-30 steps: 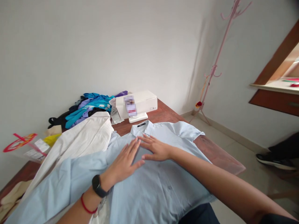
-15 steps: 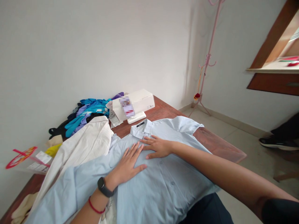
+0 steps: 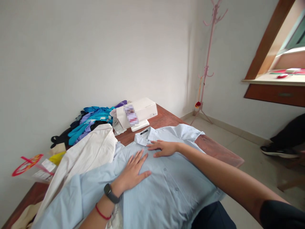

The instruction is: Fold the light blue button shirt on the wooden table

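A light blue button-up shirt (image 3: pixel 162 184) lies spread across the wooden table, its collar pointing toward the wall and its lower part hanging over the near edge. My left hand (image 3: pixel 133 171) rests flat on the chest of the shirt, fingers apart; a dark watch and a red cord circle that wrist. Just below the collar, my right hand (image 3: pixel 165 148) lies palm down on the fabric with its fingers stretched out. Both hands press on the cloth without gripping it. A white shirt (image 3: pixel 88 149) lies to the left, partly beneath the blue sleeve.
Blue, purple and black clothes (image 3: pixel 92 119) are heaped against the wall. Beside them is a white box (image 3: pixel 143 109) on the wooden table (image 3: pixel 166 116). A red hoop-shaped item (image 3: pixel 26 163) sticks out at left. A pink coat stand (image 3: pixel 207 60) occupies the corner.
My right hand has shifted slightly up and away from my left hand, toward the collar's right side. My left hand stays flat on the shirt. The camera view has tilted slightly.
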Motion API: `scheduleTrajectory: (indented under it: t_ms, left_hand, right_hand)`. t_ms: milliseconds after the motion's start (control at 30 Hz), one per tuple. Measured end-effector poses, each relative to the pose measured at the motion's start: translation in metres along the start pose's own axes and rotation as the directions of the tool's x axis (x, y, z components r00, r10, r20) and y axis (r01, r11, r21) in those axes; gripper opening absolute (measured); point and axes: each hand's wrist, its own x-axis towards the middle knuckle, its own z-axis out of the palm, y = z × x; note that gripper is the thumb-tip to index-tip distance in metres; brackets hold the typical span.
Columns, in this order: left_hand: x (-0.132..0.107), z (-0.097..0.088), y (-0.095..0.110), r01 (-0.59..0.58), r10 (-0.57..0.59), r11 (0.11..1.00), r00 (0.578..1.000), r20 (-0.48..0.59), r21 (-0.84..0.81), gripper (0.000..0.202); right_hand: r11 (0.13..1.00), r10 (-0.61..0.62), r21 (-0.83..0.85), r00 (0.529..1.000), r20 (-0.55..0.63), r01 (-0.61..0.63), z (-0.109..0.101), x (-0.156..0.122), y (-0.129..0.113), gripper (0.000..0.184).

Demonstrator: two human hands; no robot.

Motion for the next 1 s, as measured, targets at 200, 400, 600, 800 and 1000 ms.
scheduleTrajectory:
  t_ms: [200,400,600,800,1000]
  left_hand:
    - [-0.002,0.001,-0.005,-0.003,0.003,0.999,1.0,-0.007,-0.051,0.075]
    - [-0.005,0.007,-0.008,-0.044,0.036,0.992,0.997,-0.068,-0.115,0.075]
    - [-0.006,0.005,-0.003,-0.01,-0.007,0.981,0.996,-0.084,-0.193,0.084]
    - [-0.008,0.006,0.0,-0.031,-0.002,0.974,0.989,-0.148,-0.225,0.081]
    - [-0.008,0.007,0.0,-0.024,-0.009,0.972,0.991,-0.136,-0.235,0.082]
  right_hand:
    - [0.991,0.129,0.081,0.903,-0.41,-0.105,-0.054,-0.024,-0.027,0.041]
    - [0.894,0.401,0.129,0.64,-0.655,-0.428,-0.089,-0.103,-0.009,0.039]
    - [0.801,0.516,0.219,0.458,-0.724,-0.557,-0.04,-0.152,0.013,0.036]
    - [0.565,0.763,0.823,0.416,-0.495,-0.057,-0.002,-0.161,0.001,0.046]
    - [0.32,0.856,0.927,0.358,-0.372,0.197,-0.006,-0.194,0.004,0.032]
